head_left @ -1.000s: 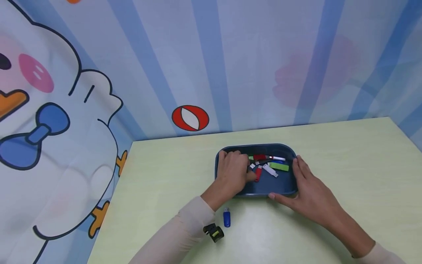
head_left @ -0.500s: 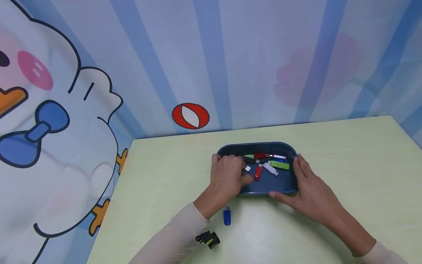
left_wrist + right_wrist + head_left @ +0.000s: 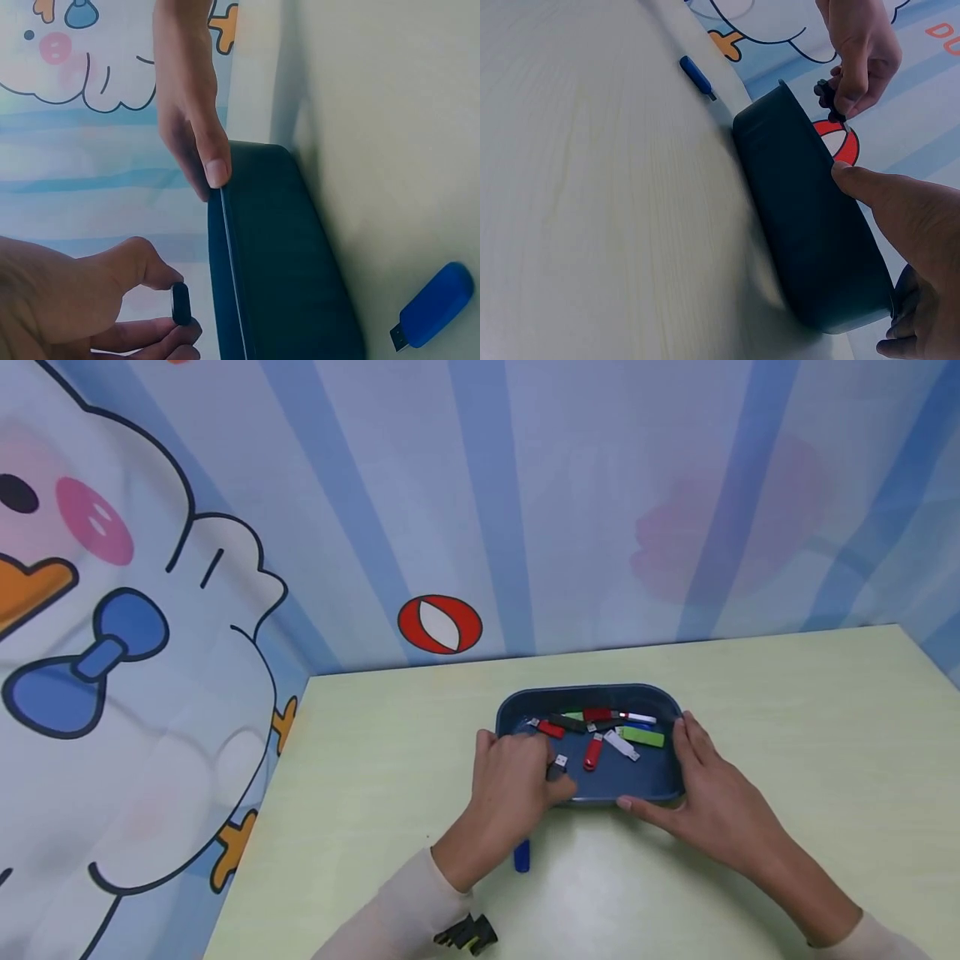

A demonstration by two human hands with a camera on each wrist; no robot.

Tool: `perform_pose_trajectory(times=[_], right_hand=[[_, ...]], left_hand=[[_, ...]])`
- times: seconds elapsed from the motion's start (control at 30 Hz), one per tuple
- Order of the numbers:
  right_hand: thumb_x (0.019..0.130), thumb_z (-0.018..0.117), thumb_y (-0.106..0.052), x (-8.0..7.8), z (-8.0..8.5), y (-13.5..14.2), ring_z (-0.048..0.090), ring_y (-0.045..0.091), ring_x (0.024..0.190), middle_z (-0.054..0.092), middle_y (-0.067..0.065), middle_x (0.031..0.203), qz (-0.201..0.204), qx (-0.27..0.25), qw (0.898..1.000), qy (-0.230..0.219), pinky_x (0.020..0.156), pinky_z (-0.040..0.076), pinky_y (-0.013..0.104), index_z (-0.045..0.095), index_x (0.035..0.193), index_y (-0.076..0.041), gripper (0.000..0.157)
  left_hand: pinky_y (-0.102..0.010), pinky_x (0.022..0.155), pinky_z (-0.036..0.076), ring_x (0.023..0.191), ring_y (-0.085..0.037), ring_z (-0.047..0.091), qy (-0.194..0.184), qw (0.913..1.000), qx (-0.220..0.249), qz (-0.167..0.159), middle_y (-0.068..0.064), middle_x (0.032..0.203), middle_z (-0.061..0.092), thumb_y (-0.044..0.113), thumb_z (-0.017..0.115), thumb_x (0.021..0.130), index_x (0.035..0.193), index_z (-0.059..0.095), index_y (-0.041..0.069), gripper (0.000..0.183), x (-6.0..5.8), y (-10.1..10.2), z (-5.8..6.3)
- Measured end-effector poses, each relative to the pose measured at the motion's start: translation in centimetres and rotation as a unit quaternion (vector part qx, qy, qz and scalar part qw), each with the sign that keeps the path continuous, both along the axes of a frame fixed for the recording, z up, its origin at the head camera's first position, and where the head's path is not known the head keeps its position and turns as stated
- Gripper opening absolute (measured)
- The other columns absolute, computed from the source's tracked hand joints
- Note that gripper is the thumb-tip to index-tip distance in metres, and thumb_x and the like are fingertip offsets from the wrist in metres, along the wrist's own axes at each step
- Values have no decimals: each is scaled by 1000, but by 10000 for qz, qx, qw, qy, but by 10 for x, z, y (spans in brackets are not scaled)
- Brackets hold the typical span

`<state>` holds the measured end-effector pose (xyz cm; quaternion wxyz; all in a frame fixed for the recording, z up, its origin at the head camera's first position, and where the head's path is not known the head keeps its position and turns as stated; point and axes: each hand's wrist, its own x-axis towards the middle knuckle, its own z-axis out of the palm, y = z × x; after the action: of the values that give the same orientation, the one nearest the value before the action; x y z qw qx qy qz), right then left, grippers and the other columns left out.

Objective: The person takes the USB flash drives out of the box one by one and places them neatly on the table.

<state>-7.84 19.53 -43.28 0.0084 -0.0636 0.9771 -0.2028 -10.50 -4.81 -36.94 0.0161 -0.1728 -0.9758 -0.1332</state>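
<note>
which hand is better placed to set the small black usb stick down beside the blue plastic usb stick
Left, probably: the left hand pinches the black USB stick and is nearer the blue USB stick; the right hand is occupied, holding the dark blue rectangular tray.

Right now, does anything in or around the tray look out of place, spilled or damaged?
One thing: a blue USB stick lies alone on the table, outside the tray, while other USB sticks lie jumbled inside. I see no spill; those inside are too small to judge for damage.
</note>
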Motion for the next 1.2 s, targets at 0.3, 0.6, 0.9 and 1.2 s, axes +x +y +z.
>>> perform_pose_trajectory(times=[0.3,0.6,0.9,1.2], right_hand=[[80,69,-85,2,-2,0,36,60,149,16,36,171,-2,-36,10000,-17,105,48,68,17,163,13,138],[81,71,-83,1,-1,2,35,59,149,15,36,172,0,-26,10000,24,105,47,68,15,163,12,138],[81,71,-83,0,-3,2,36,60,149,14,35,172,22,-44,10000,22,105,48,68,15,164,12,138],[81,71,-83,1,-3,1,35,59,150,13,35,172,51,-80,10000,23,105,47,68,14,164,11,138]], left_hand=[[-40,76,33,52,-6,46,-128,9998,19,147,8,49,46,41,90,85,69,70,15,37,18,-4,-3],[-39,76,33,53,-6,46,-227,9992,65,314,8,53,49,33,88,85,73,71,12,29,34,-8,-7],[-38,73,31,54,-9,47,-503,9983,27,304,8,53,51,33,90,82,70,68,12,33,46,-9,-20],[-38,72,30,52,-11,45,-674,9969,-123,376,8,48,47,36,92,81,58,62,14,44,50,-10,-30]])
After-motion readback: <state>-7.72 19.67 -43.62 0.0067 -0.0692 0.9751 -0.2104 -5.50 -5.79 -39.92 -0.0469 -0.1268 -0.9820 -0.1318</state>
